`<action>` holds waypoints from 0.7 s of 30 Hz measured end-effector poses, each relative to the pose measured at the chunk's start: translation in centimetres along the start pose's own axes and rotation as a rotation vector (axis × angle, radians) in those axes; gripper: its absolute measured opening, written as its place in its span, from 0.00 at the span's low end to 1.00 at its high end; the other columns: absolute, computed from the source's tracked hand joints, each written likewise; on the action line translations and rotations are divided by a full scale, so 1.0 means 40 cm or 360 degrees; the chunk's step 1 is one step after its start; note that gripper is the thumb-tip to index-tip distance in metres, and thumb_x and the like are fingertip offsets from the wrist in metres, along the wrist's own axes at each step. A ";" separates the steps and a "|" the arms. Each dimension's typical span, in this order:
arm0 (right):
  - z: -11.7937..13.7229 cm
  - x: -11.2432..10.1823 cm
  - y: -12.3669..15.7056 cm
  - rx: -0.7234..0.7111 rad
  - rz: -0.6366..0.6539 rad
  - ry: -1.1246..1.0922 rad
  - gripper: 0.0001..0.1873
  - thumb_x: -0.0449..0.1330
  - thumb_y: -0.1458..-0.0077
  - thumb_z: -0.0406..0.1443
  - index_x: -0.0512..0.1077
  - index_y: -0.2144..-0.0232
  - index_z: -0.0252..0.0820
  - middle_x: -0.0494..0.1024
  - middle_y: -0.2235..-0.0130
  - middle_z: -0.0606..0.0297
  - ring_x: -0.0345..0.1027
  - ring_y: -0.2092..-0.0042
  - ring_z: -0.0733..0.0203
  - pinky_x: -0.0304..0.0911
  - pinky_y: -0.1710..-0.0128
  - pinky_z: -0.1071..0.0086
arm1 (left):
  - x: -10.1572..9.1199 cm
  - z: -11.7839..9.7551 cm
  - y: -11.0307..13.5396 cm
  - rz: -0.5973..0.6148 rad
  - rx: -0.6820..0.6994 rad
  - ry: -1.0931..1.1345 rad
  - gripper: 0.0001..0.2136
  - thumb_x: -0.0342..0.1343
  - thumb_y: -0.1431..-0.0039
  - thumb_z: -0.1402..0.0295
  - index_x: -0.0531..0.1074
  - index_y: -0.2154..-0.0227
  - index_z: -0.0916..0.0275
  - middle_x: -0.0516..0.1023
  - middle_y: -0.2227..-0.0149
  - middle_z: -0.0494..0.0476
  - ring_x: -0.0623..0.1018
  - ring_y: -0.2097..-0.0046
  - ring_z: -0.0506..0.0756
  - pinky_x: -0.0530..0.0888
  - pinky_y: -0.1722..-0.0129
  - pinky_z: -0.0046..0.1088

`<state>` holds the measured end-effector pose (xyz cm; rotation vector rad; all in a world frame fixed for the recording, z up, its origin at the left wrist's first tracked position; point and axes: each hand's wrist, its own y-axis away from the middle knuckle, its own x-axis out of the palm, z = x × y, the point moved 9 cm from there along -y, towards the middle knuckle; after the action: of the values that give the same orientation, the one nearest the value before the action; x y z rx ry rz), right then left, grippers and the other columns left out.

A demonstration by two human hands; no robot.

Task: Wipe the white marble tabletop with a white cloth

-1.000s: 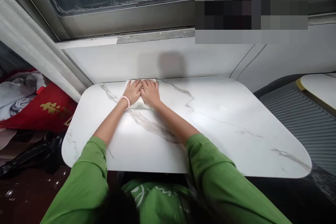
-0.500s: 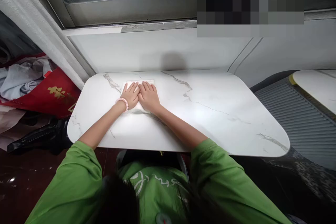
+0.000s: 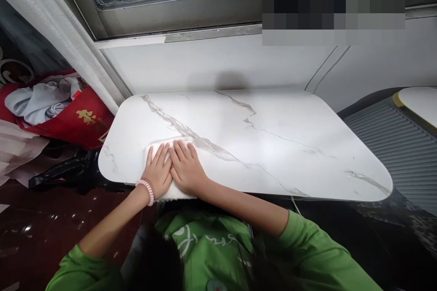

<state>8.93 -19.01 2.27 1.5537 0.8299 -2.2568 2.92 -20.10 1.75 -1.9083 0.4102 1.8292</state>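
Note:
A white cloth lies on the white marble-patterned table, its lower edge reaching the table's near edge. Flat on the cloth rests my left hand, fingers stretched out and spread, with a pink coiled band round the wrist. Beside it and touching it, my right hand also lies palm down on the cloth with fingers extended. Both hands cover much of the cloth's middle. Neither hand has its fingers wrapped round the cloth.
At the left stands a red bag with light grey fabric in it. A window frame and pale wall panel border the table's far side. A ribbed grey panel and another table's edge are at the right.
Both hands and the cloth have slid toward my body, from the table's far left part to its near edge. More of the grey veining shows. The view has shifted slightly.

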 end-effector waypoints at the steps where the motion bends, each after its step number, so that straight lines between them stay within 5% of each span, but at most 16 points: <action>1: -0.001 0.000 -0.007 -0.0002 0.0013 -0.0004 0.28 0.47 0.39 0.36 0.62 0.41 0.24 0.59 0.37 0.39 0.48 0.35 0.39 0.40 0.37 0.45 | 0.002 0.004 -0.004 0.0009 0.0007 0.0005 0.27 0.41 0.39 0.70 0.55 0.37 0.74 0.52 0.33 0.72 0.48 0.31 0.65 0.42 0.34 0.53; 7: -0.044 0.008 -0.105 0.0004 0.0006 -0.0060 0.26 0.47 0.40 0.35 0.62 0.42 0.25 0.61 0.38 0.41 0.50 0.36 0.43 0.40 0.38 0.48 | 0.027 0.091 -0.084 0.0115 -0.0055 0.0037 0.26 0.40 0.38 0.70 0.56 0.38 0.73 0.50 0.33 0.72 0.48 0.32 0.66 0.42 0.36 0.57; 16: -0.188 0.076 -0.416 0.0270 -0.0201 -0.0114 0.23 0.45 0.41 0.32 0.63 0.45 0.29 0.66 0.41 0.44 0.53 0.38 0.46 0.41 0.39 0.49 | 0.052 0.362 -0.354 0.0152 -0.0035 0.0083 0.26 0.38 0.37 0.69 0.55 0.37 0.71 0.54 0.34 0.69 0.52 0.32 0.63 0.44 0.35 0.52; 21: -0.253 0.095 -0.542 0.0356 -0.0286 -0.0130 0.21 0.45 0.41 0.31 0.64 0.47 0.32 0.68 0.44 0.46 0.56 0.41 0.48 0.43 0.40 0.50 | 0.057 0.466 -0.471 0.0056 0.0041 0.0110 0.24 0.37 0.37 0.69 0.58 0.38 0.66 0.57 0.35 0.66 0.56 0.34 0.61 0.47 0.36 0.52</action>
<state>3.74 4.66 2.65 1.5197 0.7426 -2.6014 -3.17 5.80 1.65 -1.9631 0.4905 1.7750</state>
